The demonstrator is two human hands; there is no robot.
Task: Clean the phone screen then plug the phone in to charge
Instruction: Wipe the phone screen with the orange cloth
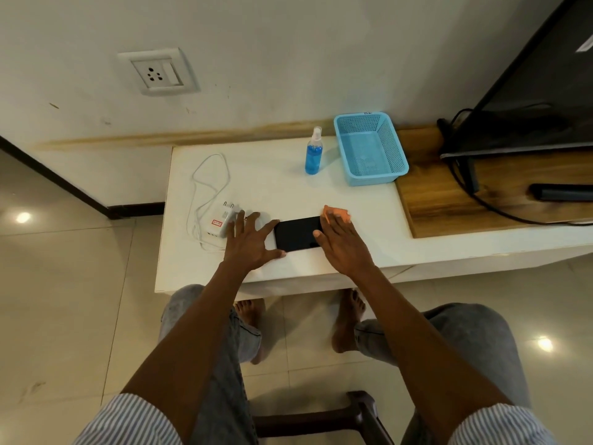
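The cleaning looks to be under way, and the charging not begun. The phone [296,233] lies flat, screen up, on the white tabletop [288,194], between the two hands. The left hand [253,242] has its fingers [268,229] spread wide and straight, the forefinger and thumb bracing the phone's near end. The right hand [340,242] lies flat over the other end, fingers together, pressing an orange cloth [337,213] that pokes out beyond the fingertips.

Just past the left hand's outer fingers sits the white charger [221,221], pins up, its cable [208,181] looped loose and joined to nothing I can see. The wall socket [157,73], well beyond it, is unoccupied. A blue spray bottle [313,154] and a blue basket [369,149] stand farther back. Plugging in is all still to do.
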